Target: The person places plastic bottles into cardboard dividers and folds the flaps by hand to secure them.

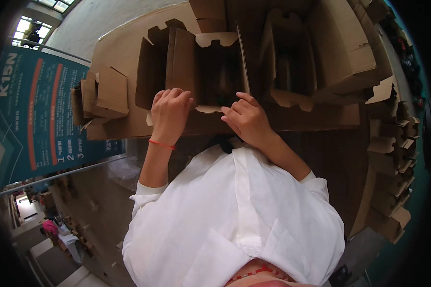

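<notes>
An open-topped brown cardboard box (182,60) stands on the table in front of me, its far wall cut with notches. My left hand (170,111) is closed at the box's near left corner, fingers curled down over the edge. My right hand (246,117) is at the near right corner, with its fingers loosely bent and apart. Its fingertips reach the right wall and the end of a small near flap (209,109). The inside of the box is dark, and I cannot make out what is in it.
Another open notched box (288,62) stands to the right, beside a larger carton (342,52). A small folded carton (111,91) sits at the table's left end. Several cardboard pieces (390,158) are stacked along the right. A green printed banner (38,115) hangs on the left.
</notes>
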Demonstrator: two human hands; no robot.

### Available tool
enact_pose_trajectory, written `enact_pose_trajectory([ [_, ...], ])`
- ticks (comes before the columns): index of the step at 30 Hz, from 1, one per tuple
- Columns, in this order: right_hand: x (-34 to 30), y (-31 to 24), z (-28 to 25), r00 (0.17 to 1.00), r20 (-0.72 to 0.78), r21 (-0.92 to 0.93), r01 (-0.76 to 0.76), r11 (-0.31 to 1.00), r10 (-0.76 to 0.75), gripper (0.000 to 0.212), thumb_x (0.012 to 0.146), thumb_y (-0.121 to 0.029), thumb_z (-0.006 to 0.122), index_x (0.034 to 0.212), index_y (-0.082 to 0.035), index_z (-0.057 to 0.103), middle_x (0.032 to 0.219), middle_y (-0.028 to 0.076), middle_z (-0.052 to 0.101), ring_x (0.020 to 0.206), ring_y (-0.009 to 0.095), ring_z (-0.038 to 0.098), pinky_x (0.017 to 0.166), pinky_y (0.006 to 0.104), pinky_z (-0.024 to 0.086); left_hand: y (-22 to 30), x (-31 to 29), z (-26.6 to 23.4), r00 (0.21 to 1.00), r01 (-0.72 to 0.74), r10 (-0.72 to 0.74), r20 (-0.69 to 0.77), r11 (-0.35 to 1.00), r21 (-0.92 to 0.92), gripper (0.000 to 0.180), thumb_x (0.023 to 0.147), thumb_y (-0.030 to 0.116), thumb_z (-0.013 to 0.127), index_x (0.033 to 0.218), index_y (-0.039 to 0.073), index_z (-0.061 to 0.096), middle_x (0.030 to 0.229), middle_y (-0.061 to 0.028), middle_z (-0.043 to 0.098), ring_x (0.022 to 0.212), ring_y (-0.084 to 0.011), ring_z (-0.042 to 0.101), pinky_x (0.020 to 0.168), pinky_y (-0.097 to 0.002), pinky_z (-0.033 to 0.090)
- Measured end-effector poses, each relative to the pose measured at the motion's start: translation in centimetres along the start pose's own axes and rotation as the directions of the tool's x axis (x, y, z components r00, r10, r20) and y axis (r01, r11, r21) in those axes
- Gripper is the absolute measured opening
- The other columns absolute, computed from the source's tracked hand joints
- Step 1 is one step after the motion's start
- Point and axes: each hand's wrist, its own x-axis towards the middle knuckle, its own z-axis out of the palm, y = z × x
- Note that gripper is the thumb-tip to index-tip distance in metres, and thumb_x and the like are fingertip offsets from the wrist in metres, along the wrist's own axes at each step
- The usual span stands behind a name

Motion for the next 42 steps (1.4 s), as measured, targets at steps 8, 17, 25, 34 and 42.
enact_pose_trajectory([
  [8, -1.5, 0.3, -0.3, 0.995, 0.096, -0.02, 0.034, 0.999, -0.032, 0.02, 0.071, -0.024, 0.072, 0.084, -0.009, 0.067, 0.076, 0.004, 0.063, 0.105, 0.023, 0.056, 0.114, 0.0447, 0.018, 0.8, 4.7, 0.7, 0.879, 0.078, -0.182, 0.441, 0.967, 0.244, 0.022, 0.079, 0.028, 0.069, 0.087, 0.007, 0.068, 0.086, -0.0102, 0.065, 0.085, -0.0271, 0.064, 0.072, -0.039, 0.052],
  [17, -2.0, 1.2, 2.1, 0.995, 0.093, -0.104, 0.056, 0.993, -0.046, 0.013, 0.071, -0.016, 0.064, 0.082, -0.011, 0.068, 0.081, 0.005, 0.064, 0.11, 0.025, 0.055, 0.113, 0.0453, 0.02, -0.8, 14.5, 21.6, 0.438, -0.171, -0.168, 0.883, 0.949, 0.265, 0.048, 0.081, 0.044, 0.063, 0.111, 0.005, 0.065, 0.116, -0.0134, 0.063, 0.108, -0.0264, 0.06, 0.09, -0.0357, 0.048],
  [25, -2.4, 0.9, 2.1, 0.996, 0.022, -0.16, 0.091, 0.983, -0.088, 0.009, 0.071, -0.009, 0.057, 0.074, -0.01, 0.066, 0.078, 0.007, 0.062, 0.108, 0.025, 0.056, 0.112, 0.0422, 0.026, -7.9, 11.5, 32.2, 0.767, 0.338, -0.12, 0.63, 0.911, -0.238, 0.063, 0.076, 0.046, 0.066, 0.122, 0.003, 0.057, 0.121, -0.0167, 0.06, 0.112, -0.0278, 0.058, 0.092, -0.0357, 0.046],
  [34, -2.8, 2.5, 0.5, 0.999, 0.036, -0.038, -0.022, 0.999, 0.023, 0.014, 0.071, -0.01, 0.064, 0.085, -0.011, 0.067, 0.089, 0.005, 0.065, 0.111, 0.023, 0.055, 0.112, 0.0408, 0.025, 1.9, 12.2, 2.8, 0.88, 0.433, -0.142, 0.454, 0.633, -0.641, 0.092, 0.069, 0.039, 0.076, 0.137, -0.001, 0.03, 0.103, -0.0183, 0.062, 0.09, -0.0238, 0.062, 0.077, -0.0332, 0.051],
  [42, -2.4, 2.8, -0.7, 0.999, 0.016, 0.029, -0.034, 0.999, 0.034, 0.023, 0.067, -0.008, 0.071, 0.089, -0.009, 0.066, 0.086, 0.005, 0.065, 0.107, 0.021, 0.058, 0.113, 0.038, 0.023, -8.6, 8.1, -5.6, 0.788, 0.615, -0.16, 0.595, 0.248, -0.748, 0.076, 0.077, 0.036, 0.072, 0.135, 0.006, 0.033, 0.095, -0.0127, 0.061, 0.077, -0.0178, 0.062, 0.064, -0.0301, 0.052],
])
